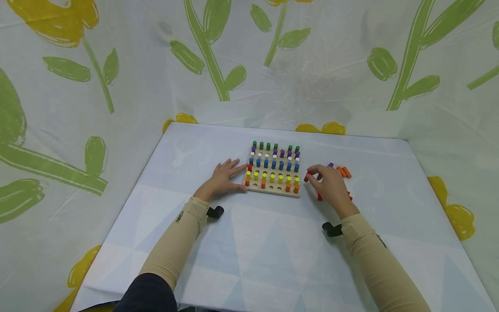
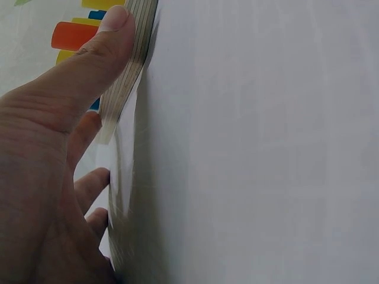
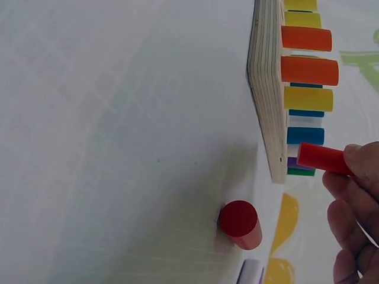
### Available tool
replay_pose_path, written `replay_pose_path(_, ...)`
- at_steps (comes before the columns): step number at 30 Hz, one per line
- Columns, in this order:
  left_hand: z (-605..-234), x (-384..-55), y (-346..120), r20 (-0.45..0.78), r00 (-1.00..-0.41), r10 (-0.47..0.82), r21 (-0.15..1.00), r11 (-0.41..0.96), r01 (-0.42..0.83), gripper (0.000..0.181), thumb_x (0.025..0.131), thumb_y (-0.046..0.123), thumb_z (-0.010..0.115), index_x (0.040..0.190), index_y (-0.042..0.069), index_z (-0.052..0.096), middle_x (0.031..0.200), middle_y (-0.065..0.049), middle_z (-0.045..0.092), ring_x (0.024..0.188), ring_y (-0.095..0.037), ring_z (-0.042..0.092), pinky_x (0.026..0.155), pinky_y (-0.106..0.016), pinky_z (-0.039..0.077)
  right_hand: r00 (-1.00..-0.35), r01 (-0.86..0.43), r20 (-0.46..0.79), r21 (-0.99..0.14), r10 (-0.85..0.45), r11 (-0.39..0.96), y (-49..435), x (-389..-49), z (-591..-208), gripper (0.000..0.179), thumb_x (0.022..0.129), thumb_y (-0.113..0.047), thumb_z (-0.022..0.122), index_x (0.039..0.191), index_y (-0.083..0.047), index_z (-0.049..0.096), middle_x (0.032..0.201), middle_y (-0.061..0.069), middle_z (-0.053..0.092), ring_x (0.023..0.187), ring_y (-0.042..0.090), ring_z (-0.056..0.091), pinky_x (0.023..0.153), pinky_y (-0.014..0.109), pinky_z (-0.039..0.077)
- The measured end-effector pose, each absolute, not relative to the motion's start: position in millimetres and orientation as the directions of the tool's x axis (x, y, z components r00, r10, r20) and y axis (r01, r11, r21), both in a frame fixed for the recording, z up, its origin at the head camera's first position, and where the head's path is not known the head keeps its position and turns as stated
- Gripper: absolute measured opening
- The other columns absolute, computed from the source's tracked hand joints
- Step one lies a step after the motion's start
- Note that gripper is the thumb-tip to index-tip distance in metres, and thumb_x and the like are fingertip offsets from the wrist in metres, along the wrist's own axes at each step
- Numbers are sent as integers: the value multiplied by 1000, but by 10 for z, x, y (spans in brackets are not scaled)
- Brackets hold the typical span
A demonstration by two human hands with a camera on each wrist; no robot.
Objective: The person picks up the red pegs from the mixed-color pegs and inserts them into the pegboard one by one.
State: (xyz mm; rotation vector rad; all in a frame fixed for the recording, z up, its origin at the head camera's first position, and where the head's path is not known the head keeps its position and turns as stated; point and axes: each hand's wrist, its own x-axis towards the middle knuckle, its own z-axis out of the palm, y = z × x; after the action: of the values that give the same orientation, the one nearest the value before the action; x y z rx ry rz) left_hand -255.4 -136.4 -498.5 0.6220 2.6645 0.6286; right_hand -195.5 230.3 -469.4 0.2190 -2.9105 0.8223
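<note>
starting left, we have the left hand (image 1: 224,177), fingers spread and released, gripping nothing. its thumb touches the near left part of the wooden pegboard (image 1: 277,192); the index fingertip is at the left edge, right by a standing red peg (image 1: 249,167).

on the board, far to near, we log rows of green pegs (image 1: 268,146), purple pegs (image 1: 282,153), white pegs (image 1: 267,156), blue pegs (image 1: 273,165), that lone red one, yellow pegs (image 1: 272,178), and four orange pegs (image 1: 263,184) with bare holes between.

just right of the board we get the held red peg (image 1: 307,177), pinched between thumb and fingers of the right hand (image 1: 329,184). in the right wrist view we see its free end poking out past the fingertips, board side; the thumb covers the other end.

around that hand, on the table (image 1: 273,255): a loose red peg (image 1: 319,197) on the near side, a loose purple peg (image 1: 330,164) on the far side, and loose orange pegs (image 1: 347,173) far right.
</note>
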Motion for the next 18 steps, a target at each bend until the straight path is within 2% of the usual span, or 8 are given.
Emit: replay_pose_path(18, -5005, -2565, -1355, -225, -854, 470, 478, 817, 323, 94, 84, 58, 77, 162, 30, 30, 171, -7, 12, 157, -32, -3, 123, -55, -8, -987, -152, 127, -509, -101, 847, 2232, -1977, -4609, 29, 100, -23, 67, 123, -6, 69, 111, 12, 72, 94, 29, 60, 81, 44, 53)
